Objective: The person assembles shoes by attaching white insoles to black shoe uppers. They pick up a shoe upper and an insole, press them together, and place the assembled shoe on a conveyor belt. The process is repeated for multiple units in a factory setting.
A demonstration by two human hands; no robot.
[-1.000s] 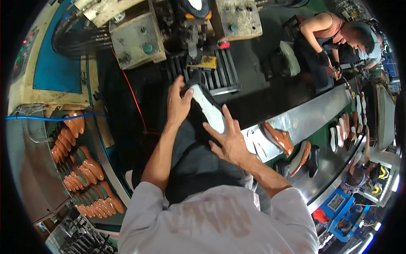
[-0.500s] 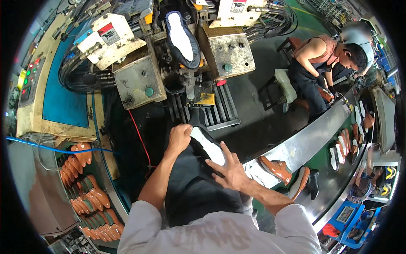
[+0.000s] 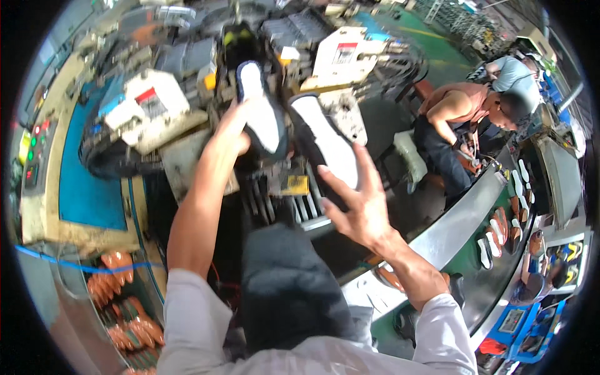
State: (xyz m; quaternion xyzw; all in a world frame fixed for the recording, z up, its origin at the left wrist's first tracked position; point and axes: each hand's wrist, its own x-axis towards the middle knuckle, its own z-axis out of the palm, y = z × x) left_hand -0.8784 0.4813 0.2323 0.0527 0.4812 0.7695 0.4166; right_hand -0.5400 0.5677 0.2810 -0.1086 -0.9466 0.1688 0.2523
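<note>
Spreading its thumb and fingers around the wider end of a black, white-bottomed shoe upper [image 3: 326,140], the right hand [image 3: 364,209] in the head view holds it bottom up, just right of a similar mounted upper [image 3: 267,128] on the shoe-making machine [image 3: 331,59]. The left hand [image 3: 232,128], blurred and partly curled, meets the mounted upper's left edge; whether it grips, I cannot tell.

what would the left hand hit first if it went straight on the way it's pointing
Most likely the white-soled shoe on the machine: the left hand overlaps its edge in this view, though blur hides whether they touch.
</note>
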